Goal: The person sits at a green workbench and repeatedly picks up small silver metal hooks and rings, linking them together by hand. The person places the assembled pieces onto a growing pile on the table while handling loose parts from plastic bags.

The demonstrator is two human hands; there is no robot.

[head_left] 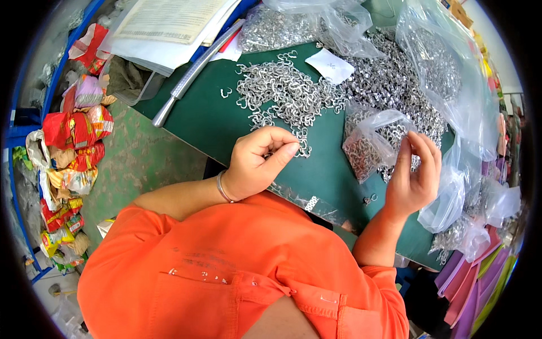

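My left hand (261,160) is closed in a pinch, thumb against forefinger, at the near edge of a loose pile of silver S-shaped metal hooks (282,93). Whatever it may hold between the fingertips is too small to make out. To the right, my right hand (416,175) is raised with its thumb and fingers pinched at the lip of a small clear plastic bag (361,148). That bag is partly filled with small metal hooks and lies slantwise on the green table (212,121). A few loose hooks (370,199) lie between the bag and my right forearm.
A heap of small shiny metal parts (389,70) lies at the far right beside large clear bags (432,62). A paper slip (330,66) rests between the piles. A silver metal rod (186,79) and stacked papers (166,28) lie far left. Colourful packets (79,133) line a shelf.
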